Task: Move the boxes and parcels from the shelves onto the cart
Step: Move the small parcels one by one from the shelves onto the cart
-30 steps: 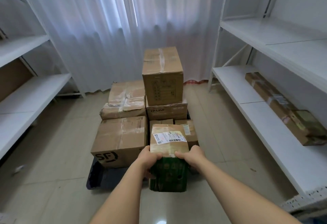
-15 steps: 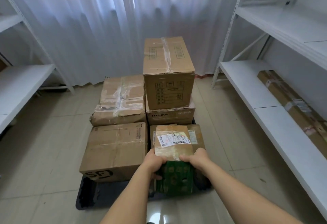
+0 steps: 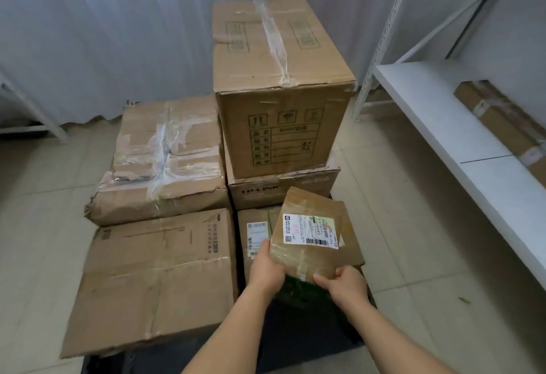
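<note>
Both hands hold one small parcel point(image 3: 310, 240) over the near right part of the cart point(image 3: 295, 353). Left hand point(image 3: 266, 270) grips the parcel's near-left edge, thumb on top; right hand point(image 3: 347, 285) pinches its near-right corner. Parcel is brown, taped, white shipping label on top, green underside showing between the hands, turned askew. It sits above a low labelled box point(image 3: 255, 234) just beyond the left hand; touching it or not, cannot tell. Left of the parcel: a large flat carton point(image 3: 156, 279) on the cart deck. Beyond that carton, a crumpled taped carton point(image 3: 165, 161). Directly beyond the parcel, a TP-LINK box point(image 3: 266, 190), and on top of it a tall carton point(image 3: 280, 84) with tape along its top. Right of the parcel, well apart: a white shelf point(image 3: 443, 125) carrying a long brown parcel point(image 3: 502, 122). White curtain point(image 3: 118, 33) behind the stack.
</note>
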